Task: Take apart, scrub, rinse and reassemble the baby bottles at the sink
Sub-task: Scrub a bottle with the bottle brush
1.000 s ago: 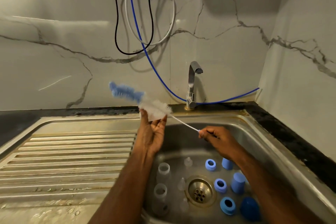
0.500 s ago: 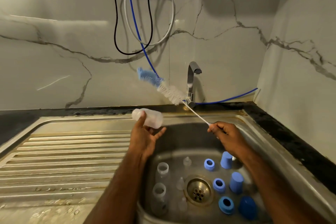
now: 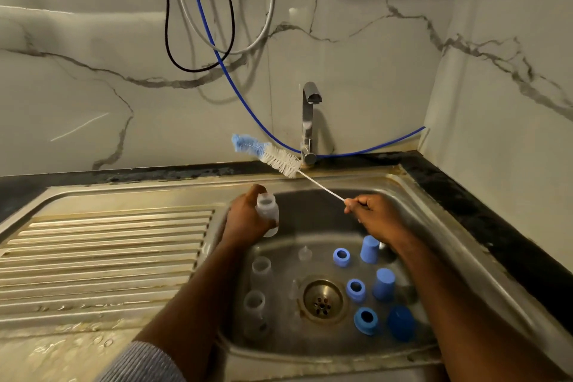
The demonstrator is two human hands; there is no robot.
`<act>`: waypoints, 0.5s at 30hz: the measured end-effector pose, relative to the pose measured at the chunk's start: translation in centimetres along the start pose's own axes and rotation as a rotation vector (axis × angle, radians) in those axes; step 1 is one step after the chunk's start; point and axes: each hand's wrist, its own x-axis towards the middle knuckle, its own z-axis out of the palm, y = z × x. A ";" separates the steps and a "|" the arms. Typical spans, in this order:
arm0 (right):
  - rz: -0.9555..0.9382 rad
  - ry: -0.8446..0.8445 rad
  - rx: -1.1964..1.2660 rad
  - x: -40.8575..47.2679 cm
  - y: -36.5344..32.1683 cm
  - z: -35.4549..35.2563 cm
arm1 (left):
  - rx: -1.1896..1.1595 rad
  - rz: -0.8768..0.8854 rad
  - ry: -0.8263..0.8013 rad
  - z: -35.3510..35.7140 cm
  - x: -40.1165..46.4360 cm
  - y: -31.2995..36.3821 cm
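The person's left hand (image 3: 248,220) now grips a clear baby bottle (image 3: 267,214) upright, mouth up, over the near-left part of the sink (image 3: 434,205); half a second ago the same bottle lay on its side in that hand, and a second ago the bottle brush (image 3: 273,156) was at the bottle. The right hand (image 3: 376,217) pinches the end of the brush's wire handle, and the bristle head has drawn clear and stands in the air up and right of the bottle, just left of the tap (image 3: 310,124). This suggests the scrub of this bottle is done, or about to restart through the upturned mouth. In the sink bottom around the drain (image 3: 322,301), two more clear bottles (image 3: 257,288) stand to its left and blue collars and caps (image 3: 369,282) to its right, so most parts appear to await scrubbing, rinsing and reassembly.
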 end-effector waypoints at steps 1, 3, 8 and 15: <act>0.010 -0.005 -0.003 0.1 0.1 0.0 | 0.073 0.019 -0.032 0.3 0.3 -0.1; 0.022 -0.019 -0.016 0.2 0.2 0.0 | 0.178 0.035 -0.092 0.9 0.7 -0.4; 0.021 -0.062 0.014 0.5 0.6 0.7 | 0.445 -0.009 -0.281 2.0 1.6 -1.4; 0.013 -0.077 0.014 0.8 1.1 1.0 | 0.603 -0.022 -0.421 3.3 2.6 -2.8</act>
